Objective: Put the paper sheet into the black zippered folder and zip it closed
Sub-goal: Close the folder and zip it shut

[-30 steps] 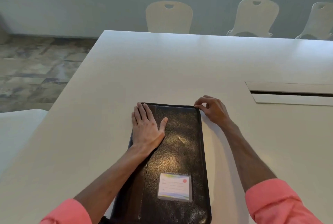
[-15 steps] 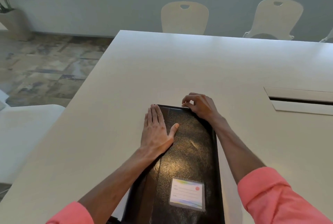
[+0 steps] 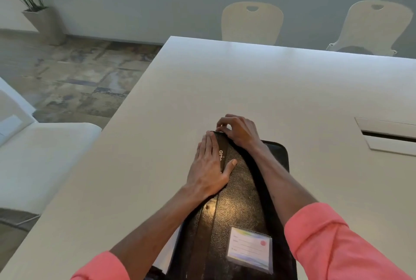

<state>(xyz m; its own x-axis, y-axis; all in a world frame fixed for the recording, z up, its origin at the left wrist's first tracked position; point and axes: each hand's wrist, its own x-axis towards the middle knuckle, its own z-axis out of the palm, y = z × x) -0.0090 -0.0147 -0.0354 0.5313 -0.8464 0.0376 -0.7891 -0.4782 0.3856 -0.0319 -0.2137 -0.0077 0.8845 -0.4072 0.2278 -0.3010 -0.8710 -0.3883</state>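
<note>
The black zippered folder (image 3: 240,207) lies closed on the white table (image 3: 270,90), long side pointing away from me, with a name card (image 3: 249,248) on its cover. My left hand (image 3: 209,167) lies flat on the far left part of the cover, fingers together. My right hand (image 3: 238,131) is curled at the folder's far left corner, fingertips pinched on its edge where the zipper runs; the zipper pull itself is hidden under the fingers. No paper sheet is visible.
Two cream chairs (image 3: 252,22) (image 3: 373,27) stand at the table's far side. A cable slot (image 3: 387,136) is set into the tabletop at right. A white seat (image 3: 45,155) sits left of the table, and a potted plant (image 3: 38,9) stands far left.
My right hand has moved left along the folder's far edge, from the right corner to the left corner. The left hand stays pressed on the cover. The view has shifted left.
</note>
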